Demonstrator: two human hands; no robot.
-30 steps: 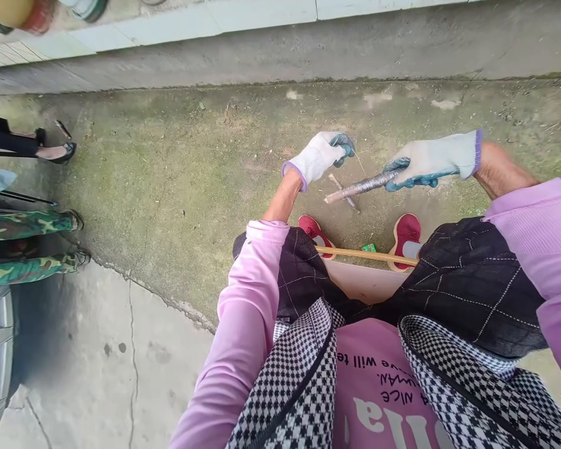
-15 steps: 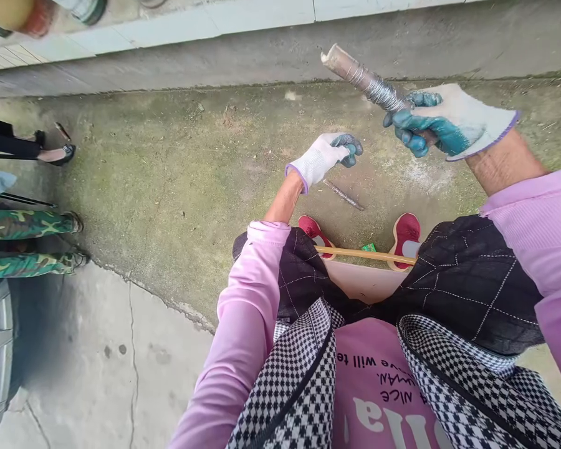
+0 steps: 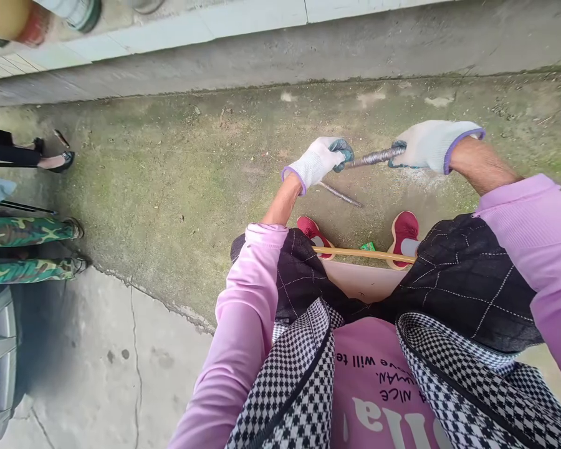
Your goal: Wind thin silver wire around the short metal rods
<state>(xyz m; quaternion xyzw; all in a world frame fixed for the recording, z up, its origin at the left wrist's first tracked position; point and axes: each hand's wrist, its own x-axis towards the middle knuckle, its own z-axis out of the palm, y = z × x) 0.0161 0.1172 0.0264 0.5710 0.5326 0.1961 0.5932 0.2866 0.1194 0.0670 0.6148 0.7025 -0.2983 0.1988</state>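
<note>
The right hand [image 3: 430, 146] clamps one end of the wire-wound stick [image 3: 374, 156]; the left hand [image 3: 318, 161], fisted, touches its other end (a thin rod [image 3: 341, 194] lies just beneath).

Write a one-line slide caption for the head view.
Gloved right hand grips a wire-wrapped stick, its tip at the closed left hand, above mossy concrete; a thin rod lies near red shoes.

Soft, even daylight, faint shadows, sharp centre, strong wide-angle bending at edges.
</note>
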